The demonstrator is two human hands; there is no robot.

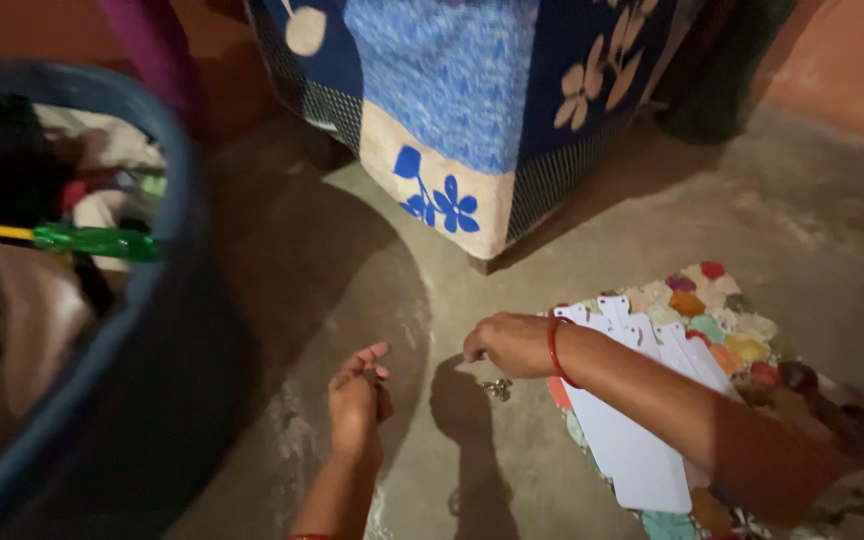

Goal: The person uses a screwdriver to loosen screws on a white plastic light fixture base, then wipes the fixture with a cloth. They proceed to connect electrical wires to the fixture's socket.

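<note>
Pinching small metal bits off the floor, right hand grip clenched on them should stay low; left hand released, empty nearby.

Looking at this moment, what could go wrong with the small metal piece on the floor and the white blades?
The small shiny metal piece lies on the dim grey concrete floor, partly in shadow beneath the right hand; it could roll away or be lost. The right forearm crosses the stack of white plastic fan blades, so a quick move might scatter them. The left hand hangs empty, apart from the piece, so it steadies nothing.
</note>
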